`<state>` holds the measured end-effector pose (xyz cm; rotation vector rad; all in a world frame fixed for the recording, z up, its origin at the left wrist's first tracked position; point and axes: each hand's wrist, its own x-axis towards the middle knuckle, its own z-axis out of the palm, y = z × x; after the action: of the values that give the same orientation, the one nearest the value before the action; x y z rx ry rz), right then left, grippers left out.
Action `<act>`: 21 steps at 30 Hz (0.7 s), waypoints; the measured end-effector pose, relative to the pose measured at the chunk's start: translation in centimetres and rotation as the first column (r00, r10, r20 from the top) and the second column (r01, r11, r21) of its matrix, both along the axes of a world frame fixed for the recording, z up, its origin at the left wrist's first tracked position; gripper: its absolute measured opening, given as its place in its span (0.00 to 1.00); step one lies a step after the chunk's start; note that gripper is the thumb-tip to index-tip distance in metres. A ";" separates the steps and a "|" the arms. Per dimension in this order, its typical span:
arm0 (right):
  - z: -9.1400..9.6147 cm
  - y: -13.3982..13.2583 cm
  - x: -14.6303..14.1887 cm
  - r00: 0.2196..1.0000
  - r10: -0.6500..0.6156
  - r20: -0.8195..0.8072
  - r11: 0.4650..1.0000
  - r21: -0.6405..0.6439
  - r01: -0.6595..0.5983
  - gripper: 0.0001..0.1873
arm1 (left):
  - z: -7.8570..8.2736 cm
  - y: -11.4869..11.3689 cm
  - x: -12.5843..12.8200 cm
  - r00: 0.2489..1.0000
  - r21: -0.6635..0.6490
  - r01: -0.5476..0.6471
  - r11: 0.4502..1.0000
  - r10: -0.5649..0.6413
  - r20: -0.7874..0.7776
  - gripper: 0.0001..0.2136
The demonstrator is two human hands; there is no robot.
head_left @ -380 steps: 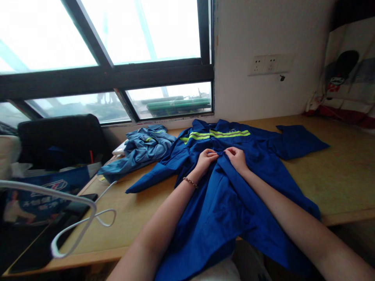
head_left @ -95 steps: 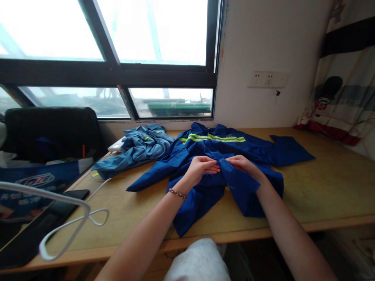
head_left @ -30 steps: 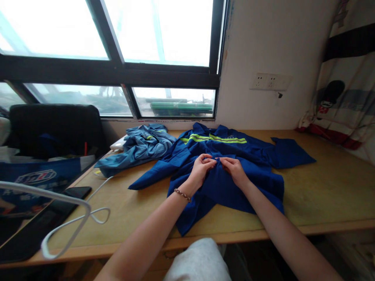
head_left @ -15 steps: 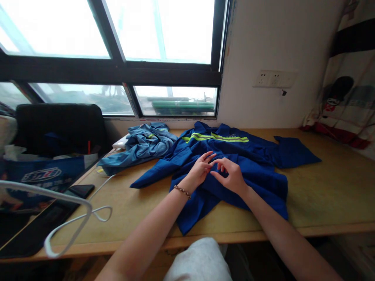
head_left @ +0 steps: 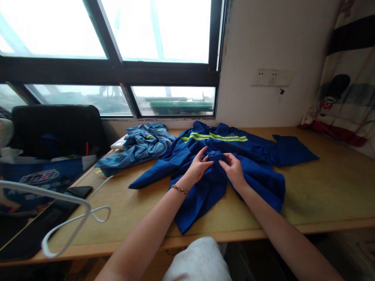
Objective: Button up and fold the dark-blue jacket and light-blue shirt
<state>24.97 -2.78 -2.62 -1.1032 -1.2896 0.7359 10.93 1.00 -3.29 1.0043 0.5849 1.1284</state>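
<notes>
A dark blue work jacket (head_left: 252, 156) with yellow reflective stripes lies spread on the wooden table (head_left: 328, 187), collar toward the window. My left hand (head_left: 199, 167), with a bead bracelet at the wrist, pinches the cloth at the jacket's front placket. My right hand (head_left: 234, 168) grips the same fold just to its right. A button shows on the cloth between and slightly above the two hands. Both hands rest on the jacket's middle.
A crumpled lighter blue garment (head_left: 140, 146) lies at the back left of the table. A white hanger (head_left: 67, 218) juts in at the near left, above a dark phone (head_left: 80, 191). A black chair (head_left: 55, 130) and printed bag (head_left: 38, 179) stand left; wall sockets (head_left: 271, 77) behind.
Half a second ago my fingers were lifted and spread over the placket; now both hands have come down and closed on the cloth, slightly farther from me.
</notes>
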 end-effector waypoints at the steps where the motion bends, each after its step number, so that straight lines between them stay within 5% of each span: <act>1: 0.1 0.5 0.8 0.989 -0.016 -0.145 0.998 -0.070 0.006 0.11 | -0.3 0.1 0.0 0.999 0.033 -0.017 0.999 0.018 -0.039 0.32; 5: 0.3 2.3 4.1 0.843 -0.074 -0.534 0.944 -0.309 -0.113 0.13 | -1.0 0.6 0.0 0.931 0.290 -0.093 0.953 0.186 -0.313 0.22; 10: 0.9 2.6 5.8 0.730 -0.011 -0.684 0.849 -0.391 -0.354 0.13 | -0.8 -0.2 0.0 0.728 0.675 0.101 0.731 0.409 -0.551 0.12; 15: 2.0 2.2 5.5 0.623 0.020 -0.782 0.822 -0.341 -0.455 0.11 | -0.9 -1.0 0.1 0.541 0.722 0.435 0.538 0.484 -0.688 0.20; 21: 1.9 2.7 6.5 0.656 0.015 -0.754 0.871 -0.312 -0.379 0.07 | -0.5 0.0 -1.1 0.378 0.660 0.586 0.470 0.563 -0.735 0.03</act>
<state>31.45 -0.08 -0.71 -0.8494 -0.5334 1.5342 9.79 1.04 -3.79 2.7902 0.8729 0.6192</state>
